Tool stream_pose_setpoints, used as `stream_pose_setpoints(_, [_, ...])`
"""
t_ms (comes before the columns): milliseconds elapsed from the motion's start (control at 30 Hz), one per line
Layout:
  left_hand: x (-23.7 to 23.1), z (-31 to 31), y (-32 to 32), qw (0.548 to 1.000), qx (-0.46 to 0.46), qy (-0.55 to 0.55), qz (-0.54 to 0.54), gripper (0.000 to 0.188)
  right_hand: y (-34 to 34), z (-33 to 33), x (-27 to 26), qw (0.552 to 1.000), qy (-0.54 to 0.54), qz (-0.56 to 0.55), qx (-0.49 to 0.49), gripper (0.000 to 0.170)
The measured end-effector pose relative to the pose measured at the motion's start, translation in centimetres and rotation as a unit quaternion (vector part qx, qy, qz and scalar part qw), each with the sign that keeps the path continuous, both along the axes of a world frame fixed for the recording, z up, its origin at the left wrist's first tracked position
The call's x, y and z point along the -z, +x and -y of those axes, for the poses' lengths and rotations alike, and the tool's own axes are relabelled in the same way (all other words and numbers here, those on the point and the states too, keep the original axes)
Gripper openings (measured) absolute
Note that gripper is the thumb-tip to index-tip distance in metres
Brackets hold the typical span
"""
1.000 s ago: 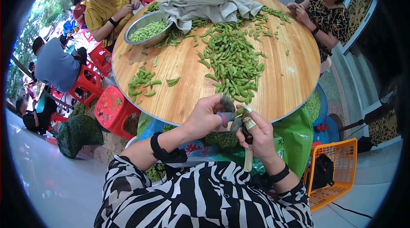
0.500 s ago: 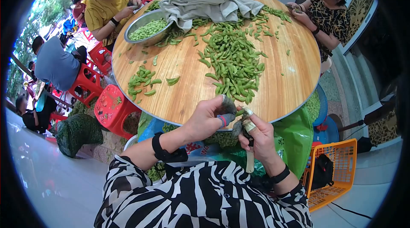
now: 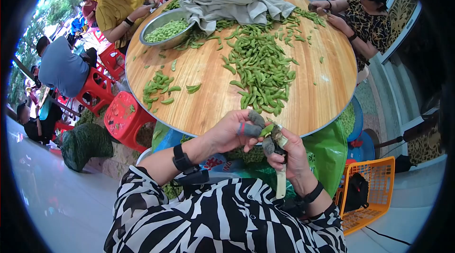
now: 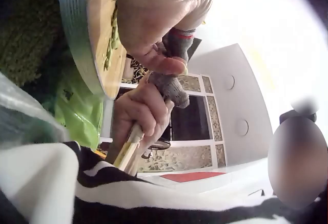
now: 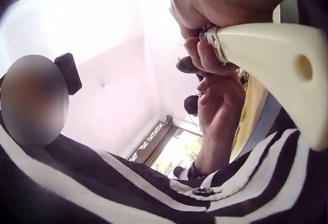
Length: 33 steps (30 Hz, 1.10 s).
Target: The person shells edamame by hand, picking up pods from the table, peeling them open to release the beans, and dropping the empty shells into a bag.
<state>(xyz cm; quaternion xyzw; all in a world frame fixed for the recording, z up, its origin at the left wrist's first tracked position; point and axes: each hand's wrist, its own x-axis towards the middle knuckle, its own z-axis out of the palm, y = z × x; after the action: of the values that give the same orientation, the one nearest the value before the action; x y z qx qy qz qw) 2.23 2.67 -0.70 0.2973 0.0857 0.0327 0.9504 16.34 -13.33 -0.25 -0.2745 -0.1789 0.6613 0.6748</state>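
At the table's near edge, my left hand [image 3: 230, 131] wears grey cloth covers on its thumb and a finger. Its fingertips pinch one end of a green edamame pod [image 3: 267, 130], which lies between my two hands. My right hand [image 3: 294, 156] grips a tool with a cream handle [image 3: 281, 185]; fingers hide its working end. The handle, with a hole near its butt, fills the right side of the right wrist view. A grey cover [image 3: 268, 146] is on one right finger too. In the left wrist view, both hands' covered fingertips come close together.
A heap of edamame pods [image 3: 263, 70] covers the middle of the round wooden table [image 3: 204, 111]. Behind it are a metal bowl [image 3: 182, 40] of shelled beans and a grey cloth [image 3: 232, 4]. An orange crate [image 3: 386, 186] stands right, a red stool [image 3: 125, 118] left. Other people sit around.
My left fingers have shifted and spread a little, so more of the pod shows. The right hand has turned slightly, its handle swinging right. Across the table, blue-gloved hands have come into view.
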Motion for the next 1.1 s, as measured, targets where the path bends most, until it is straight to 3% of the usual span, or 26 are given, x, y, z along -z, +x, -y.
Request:
stream_pose_setpoints(33, [-0.5, 0.1, 0.1, 0.985, -0.053, 0.163, -0.027, 0.027, 0.0, 0.0, 0.1, 1.000, -0.009, 0.000, 0.009, 0.039])
stream_pose_setpoints(67, [-1.2, 0.3, 0.1, 0.940, -0.104, 0.322, -0.053, 0.027, 0.0, -0.1, 0.3, 1.000, -0.008, -0.001, 0.010, 0.039])
stream_pose_setpoints(100, [-2.0, 0.4, 0.1, 0.940, -0.103, 0.322, -0.053, 0.027, 0.0, -0.1, 0.5, 1.000, 0.002, -0.014, 0.007, 0.039])
stream_pose_setpoints(133, [-2.9, 0.6, 0.0, 0.822, -0.149, 0.549, 0.006, 0.026, 0.0, -0.1, 0.6, 1.000, 0.012, -0.026, 0.004, 0.039])
stream_pose_setpoints(167, [-3.3, 0.7, -0.2, 0.646, -0.184, 0.738, 0.063, 0.026, -0.2, -0.1, 0.6, 1.000, 0.010, -0.027, 0.001, 0.039])
stream_pose_setpoints(200, [-3.1, 0.7, -0.1, 0.534, -0.207, 0.816, 0.085, 0.027, -0.2, -0.3, 0.4, 0.999, 0.000, -0.039, 0.002, 0.039])
stream_pose_setpoints(233, [-3.1, 0.8, -0.3, 0.532, -0.208, 0.816, 0.084, 0.027, -0.2, -0.5, 0.3, 0.999, -0.009, -0.049, 0.004, 0.039])
stream_pose_setpoints(300, [-3.1, 1.4, -0.6, 0.482, -0.188, 0.855, 0.025, 0.021, -0.5, -0.6, 0.0, 0.998, -0.012, -0.066, 0.008, 0.039])
stream_pose_setpoints(333, [-3.0, 1.4, -0.5, 0.482, -0.188, 0.856, 0.025, 0.021, -0.6, -0.7, 0.0, 0.996, -0.017, -0.084, 0.012, 0.039])
stream_pose_setpoints(400, [-2.7, 1.2, -0.2, 0.617, -0.219, 0.752, 0.066, 0.020, -0.7, -0.6, 0.0, 0.998, -0.019, -0.047, 0.026, 0.039])
stream_pose_setpoints(500, [-2.1, 1.4, 0.0, 0.676, -0.241, 0.694, 0.053, 0.017, -1.0, -0.5, -0.3, 0.998, -0.023, 0.031, 0.051, 0.037])
stream_pose_setpoints(533, [-2.3, 1.5, -0.1, 0.676, -0.241, 0.694, 0.053, 0.017, -1.0, -0.4, -0.5, 0.995, -0.024, 0.071, 0.062, 0.035])
stream_pose_setpoints(600, [-2.9, 1.7, -0.3, 0.813, -0.169, 0.553, -0.073, 0.013, -1.0, -0.3, -0.7, 0.988, -0.027, 0.131, 0.075, 0.033])
stream_pose_setpoints(633, [-2.6, 1.8, -0.3, 0.813, -0.169, 0.553, -0.073, 0.013, -1.1, -0.2, -0.8, 0.978, -0.030, 0.190, 0.086, 0.031])
stream_pose_setpoints(667, [-2.2, 1.8, -0.3, 0.849, -0.152, 0.499, -0.087, 0.016, -0.9, -0.1, -0.7, 0.977, -0.030, 0.190, 0.086, 0.031])
stream_pose_setpoints(700, [-2.0, 1.8, -0.3, 0.881, -0.133, 0.442, -0.101, 0.019, -0.6, 0.1, -0.6, 0.952, -0.047, 0.289, 0.093, 0.029])
stream_pose_setpoints(733, [-2.1, 1.8, -0.4, 0.881, -0.134, 0.443, -0.102, 0.019, -0.5, 0.2, -0.5, 0.916, -0.065, 0.383, 0.099, 0.028])
stream_pose_setpoints(767, [-2.4, 2.0, -0.4, 0.853, -0.143, 0.491, -0.099, 0.019, -0.7, 0.2, -0.6, 0.916, -0.065, 0.382, 0.099, 0.028])
stream_pose_setpoints(800, [-2.6, 2.1, -0.4, 0.823, -0.152, 0.539, -0.094, 0.019, -1.1, 0.0, -0.7, 0.880, -0.049, 0.444, 0.160, 0.027])
stream_pose_setpoints(833, [-2.4, 2.1, -0.4, 0.823, -0.151, 0.539, -0.093, 0.019, -1.3, -0.1, -0.8, 0.836, -0.033, 0.502, 0.219, 0.026])
stream_pose_setpoints(900, [-1.7, 2.3, -0.5, 0.775, -0.171, 0.606, -0.048, 0.016, -1.2, -0.3, -0.8, 0.814, -0.002, 0.534, 0.227, 0.027])
stream_pose_setpoints(933, [-1.7, 2.3, -0.6, 0.776, -0.169, 0.606, -0.048, 0.016, -1.1, -0.2, -1.0, 0.762, 0.028, 0.607, 0.226, 0.027])
stream_pose_setpoints(967, [-1.6, 2.4, -0.6, 0.732, -0.168, 0.660, -0.020, 0.015, -0.9, -0.2, -1.0, 0.702, 0.059, 0.674, 0.222, 0.027])
stream_pose_setpoints(1000, [-1.5, 2.4, -0.7, 0.685, -0.167, 0.710, 0.007, 0.015, -0.8, -0.2, -0.9, 0.677, 0.086, 0.694, 0.231, 0.026])
stream_pose_setpoints(1033, [-1.5, 2.5, -0.8, 0.685, -0.167, 0.709, 0.006, 0.015, -0.7, -0.1, -0.8, 0.678, 0.085, 0.693, 0.230, 0.026])
stream_pose_setpoints(1100, [-1.8, 2.7, -0.8, 0.701, -0.162, 0.694, 0.016, 0.014, -0.4, 0.2, -0.9, 0.781, 0.013, 0.600, 0.171, 0.025])
